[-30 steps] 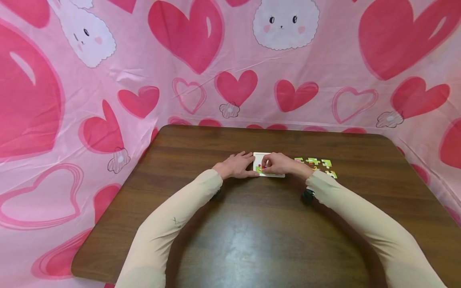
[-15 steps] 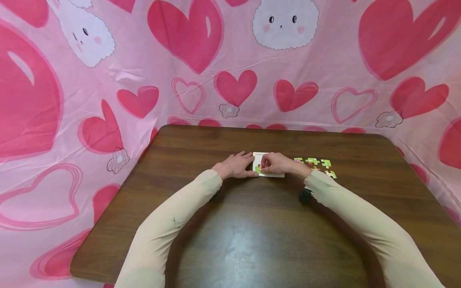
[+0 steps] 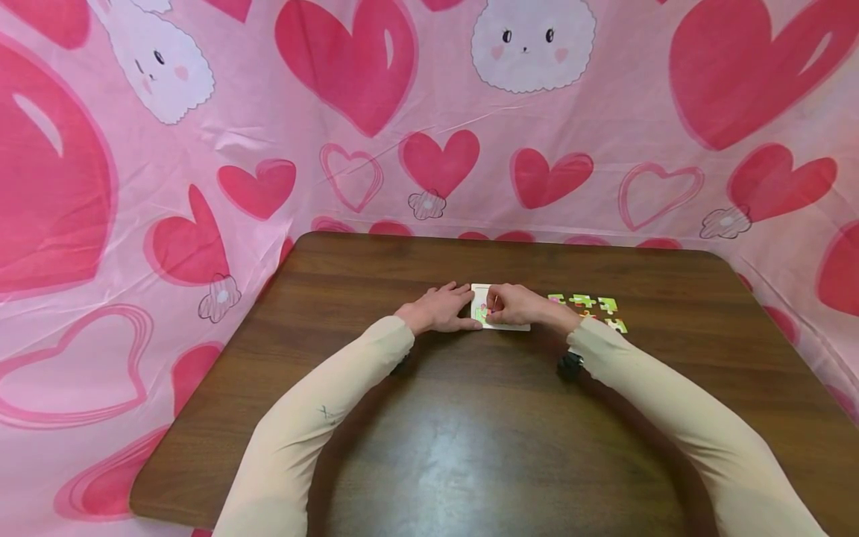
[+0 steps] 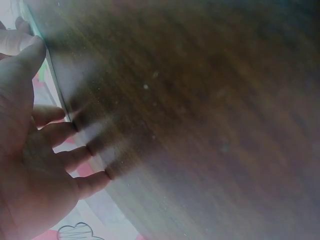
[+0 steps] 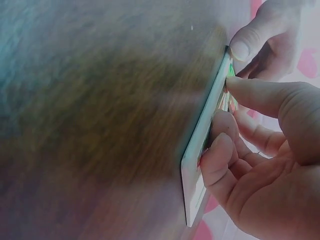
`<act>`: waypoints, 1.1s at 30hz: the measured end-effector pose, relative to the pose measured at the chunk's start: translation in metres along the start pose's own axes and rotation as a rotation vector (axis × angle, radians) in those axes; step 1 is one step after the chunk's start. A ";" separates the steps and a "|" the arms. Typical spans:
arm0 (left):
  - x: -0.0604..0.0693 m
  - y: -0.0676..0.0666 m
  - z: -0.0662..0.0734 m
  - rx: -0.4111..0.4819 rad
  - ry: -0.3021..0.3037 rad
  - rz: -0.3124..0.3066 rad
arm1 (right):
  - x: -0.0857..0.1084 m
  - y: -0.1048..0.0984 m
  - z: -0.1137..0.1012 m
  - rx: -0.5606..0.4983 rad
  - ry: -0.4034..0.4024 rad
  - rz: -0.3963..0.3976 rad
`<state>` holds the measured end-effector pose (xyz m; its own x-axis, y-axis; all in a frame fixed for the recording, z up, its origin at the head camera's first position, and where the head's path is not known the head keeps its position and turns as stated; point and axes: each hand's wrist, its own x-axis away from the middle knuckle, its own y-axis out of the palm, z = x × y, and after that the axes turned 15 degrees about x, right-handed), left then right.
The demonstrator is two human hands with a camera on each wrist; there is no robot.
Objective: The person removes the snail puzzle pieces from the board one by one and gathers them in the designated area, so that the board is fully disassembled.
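Observation:
A white-rimmed puzzle board (image 3: pixel 513 327) lies flat on the table, partly covered by both hands. Green and pink picture pieces show in its lower left part. My left hand (image 3: pixel 443 309) rests at the board's left edge, fingers spread and fairly straight, the thumb on its near left corner. Over the board, my right hand (image 3: pixel 522 304) has its fingers curled, and thumb and fingers pinch a small puzzle piece (image 5: pixel 231 103) low against the surface. Most of that piece is hidden. In the right wrist view the left thumb (image 5: pixel 241 49) sits on the board's far corner.
Several loose green puzzle pieces (image 3: pixel 582 300) lie right of the board, some partly behind the right wrist. The brown wooden table (image 3: pixel 429 418) extends all around. A pink heart-print cloth (image 3: pixel 439 160) hangs behind and at the sides.
Right fingers shift very slightly over the board, and the picture by the thumb shows a little differently. The left hand and loose pieces stay where they were.

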<state>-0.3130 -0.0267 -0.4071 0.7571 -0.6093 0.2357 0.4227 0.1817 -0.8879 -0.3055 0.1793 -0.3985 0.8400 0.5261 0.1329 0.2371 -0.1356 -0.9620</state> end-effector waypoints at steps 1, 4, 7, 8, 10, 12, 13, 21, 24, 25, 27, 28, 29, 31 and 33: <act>0.000 0.000 0.000 0.003 -0.001 -0.001 | 0.000 0.000 0.000 -0.002 -0.002 0.003; 0.000 0.000 0.000 0.009 -0.002 -0.003 | 0.001 0.000 0.001 -0.020 -0.008 0.014; 0.000 0.001 0.000 0.011 -0.001 -0.003 | 0.003 -0.001 0.000 -0.054 -0.011 0.032; 0.000 0.001 0.000 0.008 0.000 -0.003 | 0.003 -0.002 -0.001 -0.070 -0.009 0.037; 0.000 0.001 0.000 0.008 0.000 -0.002 | 0.004 -0.004 -0.002 -0.094 -0.011 0.048; 0.000 0.000 0.000 0.008 -0.005 0.000 | 0.005 -0.005 -0.003 -0.110 -0.017 0.052; 0.000 0.000 0.000 0.009 -0.007 0.000 | 0.006 -0.005 -0.003 -0.114 -0.021 0.054; 0.000 0.000 0.000 0.004 -0.004 0.001 | 0.013 -0.010 0.002 -0.174 0.016 0.047; 0.000 0.000 0.000 0.003 -0.003 0.005 | 0.019 -0.013 0.007 -0.177 0.034 0.064; 0.000 0.000 0.000 0.001 -0.002 0.005 | 0.021 -0.013 0.009 -0.177 0.035 0.073; 0.000 0.000 0.000 0.001 -0.001 0.005 | 0.027 -0.015 0.013 -0.181 0.036 0.088; 0.000 0.000 0.000 0.000 -0.002 0.005 | 0.030 -0.015 0.015 -0.185 0.036 0.093; 0.000 0.000 0.000 0.000 -0.002 0.004 | 0.032 -0.016 0.017 -0.196 0.035 0.093; 0.000 0.000 0.000 -0.001 -0.002 0.001 | 0.038 -0.016 0.021 -0.220 0.031 0.093; 0.001 0.000 0.000 0.004 -0.003 -0.003 | 0.044 -0.016 0.025 -0.242 0.040 0.086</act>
<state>-0.3128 -0.0274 -0.4071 0.7574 -0.6076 0.2391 0.4264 0.1829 -0.8859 -0.2848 0.2256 -0.3830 0.8795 0.4712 0.0670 0.2700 -0.3780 -0.8856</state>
